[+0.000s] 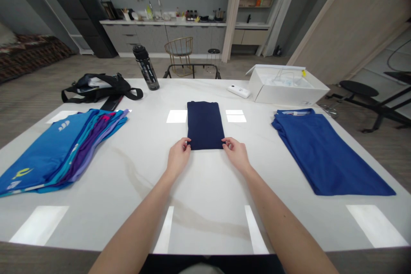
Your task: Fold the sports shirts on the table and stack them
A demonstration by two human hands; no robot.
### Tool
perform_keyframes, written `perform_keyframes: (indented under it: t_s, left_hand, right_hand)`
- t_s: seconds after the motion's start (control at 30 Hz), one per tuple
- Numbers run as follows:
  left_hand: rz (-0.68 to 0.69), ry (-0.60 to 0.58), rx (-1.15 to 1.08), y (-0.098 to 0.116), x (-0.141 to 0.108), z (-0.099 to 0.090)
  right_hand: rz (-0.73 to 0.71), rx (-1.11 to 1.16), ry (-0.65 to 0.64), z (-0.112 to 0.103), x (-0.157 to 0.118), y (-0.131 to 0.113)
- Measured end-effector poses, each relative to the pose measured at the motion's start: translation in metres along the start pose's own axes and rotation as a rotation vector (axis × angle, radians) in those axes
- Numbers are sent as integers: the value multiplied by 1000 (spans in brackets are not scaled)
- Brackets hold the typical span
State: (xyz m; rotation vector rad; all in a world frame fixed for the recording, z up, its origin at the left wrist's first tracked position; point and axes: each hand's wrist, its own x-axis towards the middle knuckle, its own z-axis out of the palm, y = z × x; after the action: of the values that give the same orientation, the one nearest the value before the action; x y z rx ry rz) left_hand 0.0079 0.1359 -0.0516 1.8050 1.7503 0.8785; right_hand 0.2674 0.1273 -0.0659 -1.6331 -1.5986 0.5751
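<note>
While my left hand (178, 154) pinches the near left corner of the folded navy cloth (206, 126) between thumb and fingertips, my right hand (236, 153) pinches the near right corner in the same way. Cloth lies flat at mid-tabletop (144, 137), its near edge straight between my two hands, its far edge pointing away from me. Both forearms come in over the near edge of the tabletop.

Room to the left: a wide strip of white surface separates the cloth from a stack of coloured garments (54, 145), blue on top, purple and teal edges fanned out on its right side. Room to the right: a similar strip, up to a folded blue garment (327, 154), whose near right corner points toward the right edge.

Far side is tighter. White box (285, 87), flap raised, stands near the far right corner; a small white device (239, 91) lies just beside it. Dark bottle (147, 68) stands upright near the far edge, with a black bag (99, 87) to its left.
</note>
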Motion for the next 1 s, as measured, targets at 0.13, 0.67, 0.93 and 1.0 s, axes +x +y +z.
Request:
perform_keyframes:
  t_s: [0.13, 0.67, 0.93, 1.0]
  left_hand:
    - [109, -29, 265, 6, -3, 0]
    - [391, -171, 424, 24, -29, 8]
    - [383, -163, 381, 16, -27, 5]
    - [386, -147, 374, 15, -25, 4]
  right_hand:
    - [-41, -94, -33, -2, -1, -6]
    - [-283, -242, -38, -4, -13, -19]
    - [-299, -215, -148, -4, -14, -19]
    - [-306, -208, -170, -5, -14, -18]
